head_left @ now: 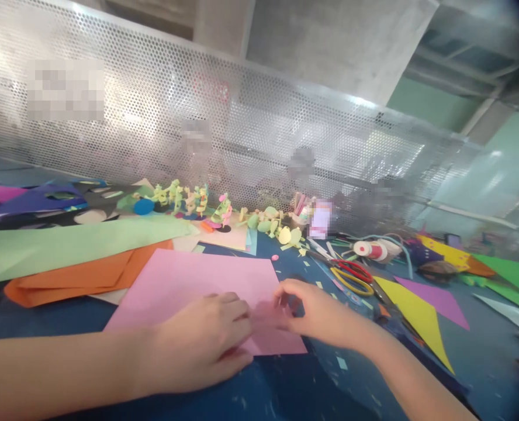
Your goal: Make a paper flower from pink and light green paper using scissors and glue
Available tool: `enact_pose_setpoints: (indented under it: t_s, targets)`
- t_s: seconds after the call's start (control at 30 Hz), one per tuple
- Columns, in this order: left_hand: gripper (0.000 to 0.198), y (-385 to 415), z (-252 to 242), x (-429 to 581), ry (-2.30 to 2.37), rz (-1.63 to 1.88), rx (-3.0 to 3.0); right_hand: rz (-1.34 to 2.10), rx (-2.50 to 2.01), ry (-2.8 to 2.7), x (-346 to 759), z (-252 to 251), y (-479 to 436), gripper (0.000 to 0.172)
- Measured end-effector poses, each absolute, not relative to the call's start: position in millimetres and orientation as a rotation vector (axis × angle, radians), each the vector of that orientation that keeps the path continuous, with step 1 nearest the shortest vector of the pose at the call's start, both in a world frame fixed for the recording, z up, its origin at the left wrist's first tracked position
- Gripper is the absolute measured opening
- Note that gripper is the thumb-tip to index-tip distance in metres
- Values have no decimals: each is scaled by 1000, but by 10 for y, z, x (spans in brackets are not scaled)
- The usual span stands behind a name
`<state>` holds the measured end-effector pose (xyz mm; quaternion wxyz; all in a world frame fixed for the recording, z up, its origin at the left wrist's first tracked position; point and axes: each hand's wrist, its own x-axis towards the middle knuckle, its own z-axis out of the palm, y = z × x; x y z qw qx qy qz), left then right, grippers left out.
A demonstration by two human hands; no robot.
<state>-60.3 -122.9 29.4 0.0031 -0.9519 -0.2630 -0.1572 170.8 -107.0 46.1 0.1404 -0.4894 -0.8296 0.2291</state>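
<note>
A sheet of pink paper [198, 280] lies flat on the dark blue table in front of me. My left hand [211, 333] rests palm down on its lower middle, fingers stretched forward and thumb apart. Over the sheet's right edge is my right hand [305, 310], its fingers curved and the thumb a little away from them. Between the two hands the paper is blurred, and I cannot make out any separate piece there. Scissors with red and yellow handles [351, 278] lie to the right of my right hand.
Green paper [79, 245] and folded orange paper [88, 275] lie at left. Small paper plants [176, 196] stand behind, near a lit phone [319, 219]. A spool [371, 250], yellow paper [417, 310] and purple paper [439, 298] are at right. A perforated metal screen [154, 117] rises behind.
</note>
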Motion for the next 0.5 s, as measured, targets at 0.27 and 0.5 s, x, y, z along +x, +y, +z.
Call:
enact_pose_setpoints:
  t_s: [0.27,0.5]
  targets:
    - [18,-1287,205,-590,-539,-225,-2794,501,-1367,-2341,1634,229,-950,18]
    - [6,-1375,191,-647,-354,-340,-2813,215,-1420,-2316,1713,127,-878,19]
